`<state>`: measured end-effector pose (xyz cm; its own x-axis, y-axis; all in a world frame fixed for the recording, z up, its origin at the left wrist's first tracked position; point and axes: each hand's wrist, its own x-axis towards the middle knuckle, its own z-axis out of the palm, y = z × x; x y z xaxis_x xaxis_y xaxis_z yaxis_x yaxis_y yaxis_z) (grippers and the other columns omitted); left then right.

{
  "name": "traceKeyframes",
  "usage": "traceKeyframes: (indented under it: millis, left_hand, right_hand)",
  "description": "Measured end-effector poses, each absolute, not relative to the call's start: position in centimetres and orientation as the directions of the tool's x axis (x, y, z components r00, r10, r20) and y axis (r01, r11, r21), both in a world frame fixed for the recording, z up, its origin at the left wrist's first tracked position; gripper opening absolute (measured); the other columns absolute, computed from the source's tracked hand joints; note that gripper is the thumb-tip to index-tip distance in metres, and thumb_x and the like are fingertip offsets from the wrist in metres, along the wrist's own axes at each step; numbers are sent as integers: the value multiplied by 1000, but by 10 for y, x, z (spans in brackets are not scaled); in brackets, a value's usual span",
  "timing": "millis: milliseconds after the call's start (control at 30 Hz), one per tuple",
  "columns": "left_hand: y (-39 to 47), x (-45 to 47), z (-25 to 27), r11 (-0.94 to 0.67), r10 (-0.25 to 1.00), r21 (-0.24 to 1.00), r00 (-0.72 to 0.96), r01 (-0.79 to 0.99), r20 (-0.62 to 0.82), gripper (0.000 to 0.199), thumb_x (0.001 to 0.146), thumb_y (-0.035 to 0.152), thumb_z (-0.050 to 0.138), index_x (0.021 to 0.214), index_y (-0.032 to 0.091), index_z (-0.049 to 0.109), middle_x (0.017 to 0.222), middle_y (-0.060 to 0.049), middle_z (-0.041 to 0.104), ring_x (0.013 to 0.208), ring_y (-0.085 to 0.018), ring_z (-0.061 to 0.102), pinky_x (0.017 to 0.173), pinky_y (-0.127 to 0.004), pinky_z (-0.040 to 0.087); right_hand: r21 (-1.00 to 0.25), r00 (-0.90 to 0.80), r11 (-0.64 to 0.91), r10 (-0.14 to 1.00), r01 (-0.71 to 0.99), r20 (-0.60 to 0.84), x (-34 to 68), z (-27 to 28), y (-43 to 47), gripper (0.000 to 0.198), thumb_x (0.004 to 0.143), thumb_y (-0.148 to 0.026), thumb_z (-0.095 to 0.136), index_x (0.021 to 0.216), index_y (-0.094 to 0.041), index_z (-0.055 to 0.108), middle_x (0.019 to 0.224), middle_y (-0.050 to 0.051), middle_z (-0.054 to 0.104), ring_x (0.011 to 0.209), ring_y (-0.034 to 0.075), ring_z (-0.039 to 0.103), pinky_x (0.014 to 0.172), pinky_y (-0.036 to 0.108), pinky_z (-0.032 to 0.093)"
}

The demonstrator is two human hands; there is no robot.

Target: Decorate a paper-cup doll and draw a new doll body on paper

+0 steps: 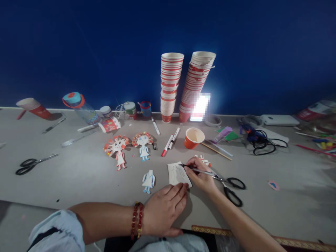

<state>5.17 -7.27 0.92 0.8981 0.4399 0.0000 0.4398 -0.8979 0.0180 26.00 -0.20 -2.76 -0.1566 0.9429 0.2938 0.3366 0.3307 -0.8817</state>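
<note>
My right hand (201, 175) is closed around a pen (206, 172), its tip on a small white piece of paper (173, 179). Pencil-like outlines show on that paper. My left hand (166, 208) lies flat with its fingers stretched out, fingertips on the paper's lower edge. Left of the paper is a headless paper cutout body (148, 181) edged in blue. Beyond it are two paper dolls with fringed heads, one red (120, 152) and one blue (143, 145). Black-handled scissors (232, 190) lie right of my right hand, their blades partly hidden.
Two tall paper cup stacks (172, 87) (196, 84) stand by the blue wall, the right one leaning. A cut cup (193, 138), markers (170, 141), a wooden stick (217, 152) and tangled black cable (262, 143) lie ahead. More scissors (33, 163) and a water bottle (81, 108) are left.
</note>
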Motion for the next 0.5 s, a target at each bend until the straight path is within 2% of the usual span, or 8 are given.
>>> traceKeyframes:
  millis: [167, 333, 500]
  left_hand:
    - [-73, 52, 9, -899, 438, 11, 899, 438, 3, 90, 88, 69, 46, 144, -1, 36, 157, -25, 27, 142, -34, 31, 113, -40, 21]
    - [-72, 51, 10, -899, 437, 17, 900, 437, 3, 91, 89, 69, 45, 145, -2, 35, 157, -26, 28, 142, -35, 31, 113, -41, 20]
    - [-72, 51, 11, -899, 434, 48, 901, 434, -12, 90, 91, 68, 40, 147, -3, 32, 158, -26, 26, 142, -35, 30, 114, -40, 18]
  right_hand:
    - [-895, -137, 294, 955, 336, 262, 260, -29, -2, 5, 85, -23, 60, 85, -22, 55, 74, -1, 57, 62, 14, 54, 55, 25, 44]
    - [-944, -139, 196, 977, 266, 164, 256, -27, -4, 10, 84, -26, 61, 84, -23, 52, 69, 0, 62, 60, 16, 59, 54, 26, 45]
    - [-944, -121, 179, 981, 277, 151, 248, -11, -8, 13, 77, -22, 60, 71, -23, 48, 58, -5, 51, 51, 13, 50, 48, 23, 36]
